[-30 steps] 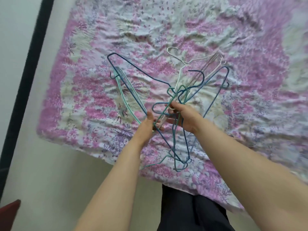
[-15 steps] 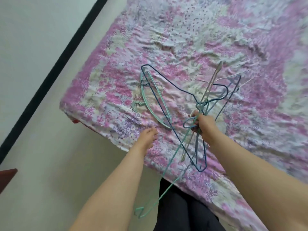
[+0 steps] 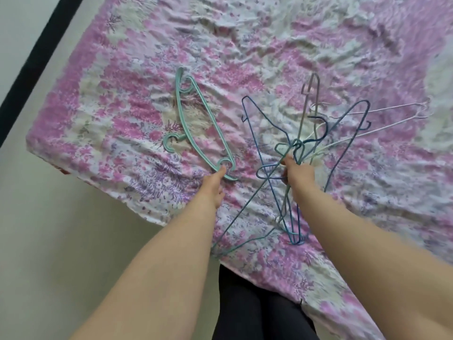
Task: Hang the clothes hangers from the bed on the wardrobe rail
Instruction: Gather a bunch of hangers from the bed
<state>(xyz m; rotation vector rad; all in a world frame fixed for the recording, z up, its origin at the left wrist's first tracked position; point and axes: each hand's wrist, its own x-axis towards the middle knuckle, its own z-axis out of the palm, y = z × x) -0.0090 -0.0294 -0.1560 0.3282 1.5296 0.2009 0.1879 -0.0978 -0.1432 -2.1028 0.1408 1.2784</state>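
Right hand [image 3: 297,176] clutches tangled hangers [image 3: 297,146]; left hand [image 3: 212,190] touches green hanger [image 3: 203,126].

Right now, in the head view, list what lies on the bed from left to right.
Teal plastic hanger → left hand reaching its end → right hand gripping the bunch of wire hangers → white wire hanger sticking out farthest right.

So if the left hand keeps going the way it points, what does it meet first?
The left hand meets the near end of the green plastic hanger lying on the bed; its fingers look about to touch it, though contact is unclear.
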